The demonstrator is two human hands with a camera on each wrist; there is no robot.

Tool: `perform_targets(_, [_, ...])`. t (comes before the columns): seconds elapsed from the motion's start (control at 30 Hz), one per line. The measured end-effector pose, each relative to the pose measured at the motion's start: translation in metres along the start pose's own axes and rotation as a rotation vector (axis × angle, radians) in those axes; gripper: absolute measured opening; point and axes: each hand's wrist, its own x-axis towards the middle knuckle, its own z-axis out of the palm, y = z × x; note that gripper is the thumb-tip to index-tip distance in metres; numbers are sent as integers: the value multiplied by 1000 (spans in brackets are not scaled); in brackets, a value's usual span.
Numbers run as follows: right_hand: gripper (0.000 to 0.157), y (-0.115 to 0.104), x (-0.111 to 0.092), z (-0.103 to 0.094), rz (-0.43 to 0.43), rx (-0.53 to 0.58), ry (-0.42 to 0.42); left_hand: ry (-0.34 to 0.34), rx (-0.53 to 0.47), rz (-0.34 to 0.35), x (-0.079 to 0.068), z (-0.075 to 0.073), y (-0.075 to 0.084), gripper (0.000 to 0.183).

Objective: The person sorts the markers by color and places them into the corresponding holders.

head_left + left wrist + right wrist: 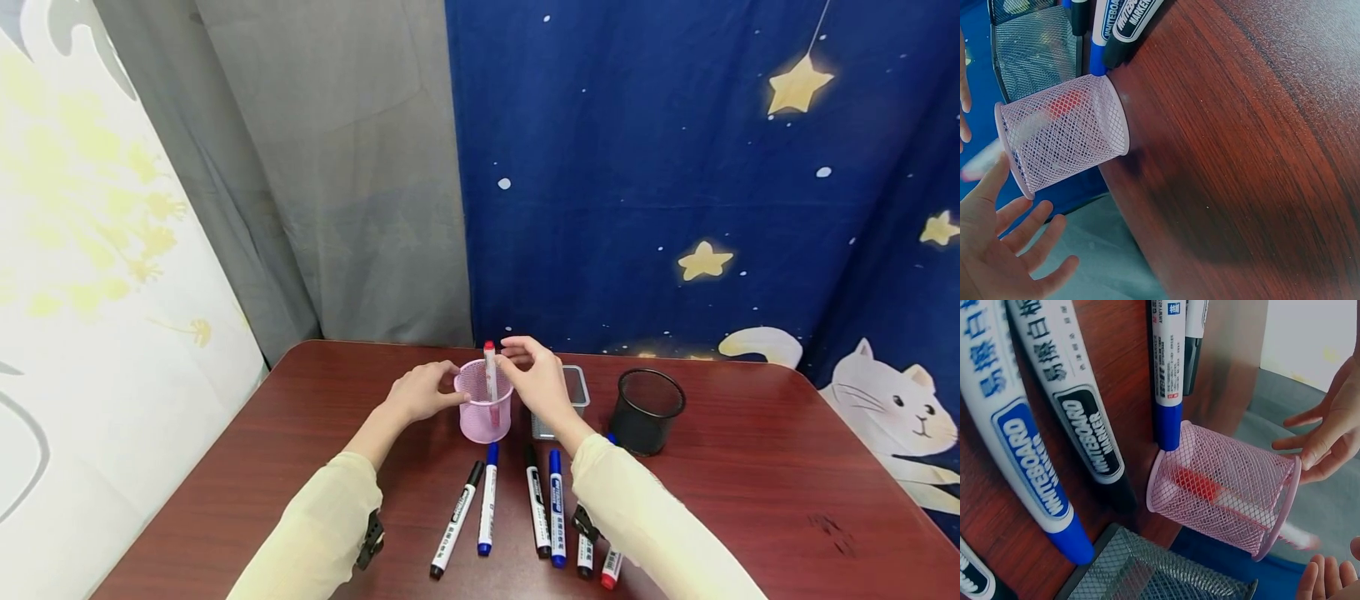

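Note:
A pink mesh pen cup (474,427) stands upright towards the back of the table. Inside it a red-capped whiteboard marker (491,371) leans, its top end sticking up past the rim. My left hand (422,392) is at the cup's left side, thumb and index fingertip touching the rim, the other fingers spread loosely in the left wrist view. To the right of the marker, my right hand (542,382) hovers with relaxed fingers beside its upper end. A gap shows between those fingers and the marker (1297,536) in the right wrist view.
Beside the pink cup stands a rectangular mesh holder (577,385), partly hidden by my right hand. A round black mesh cup (643,417) is farther right. Several black, blue and red markers, including a black one (457,521) and a blue one (487,508), lie in front.

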Motion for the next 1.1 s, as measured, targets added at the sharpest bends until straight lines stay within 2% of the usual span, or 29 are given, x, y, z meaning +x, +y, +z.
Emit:
perform_targets(0.2, [22, 1, -1, -6, 18, -23, -7, 18, -2, 46, 1, 3, -5, 44])
perform_targets(0.3, [22, 0, -1, -9, 20, -27, -8, 16, -13, 34, 3, 4, -6, 43])
perform_targets(0.33, [21, -1, -2, -10, 20, -29, -8, 5, -18, 9, 1, 1, -1, 41])
perform_targets(0.53, [21, -5, -4, -20, -10, -15, -15, 9, -2, -6, 2, 3, -2, 41])
perform_targets(0.67, [19, -27, -10, -31, -17, -8, -24, 13, -8, -5, 0, 1, -1, 42])
perform_targets(0.77, [18, -26, -14, -39, -25, -14, -37, 13, -15, -7, -1, 0, 1, 41])
perform_targets(0.9, [19, -7, -17, -49, -36, -65, -63, 9, -21, -11, -1, 0, 1, 42])
perform_targets(1.1, [20, -11, -28, -64, -57, -118, -97, 10, -20, -10, -1, 1, 0, 40])
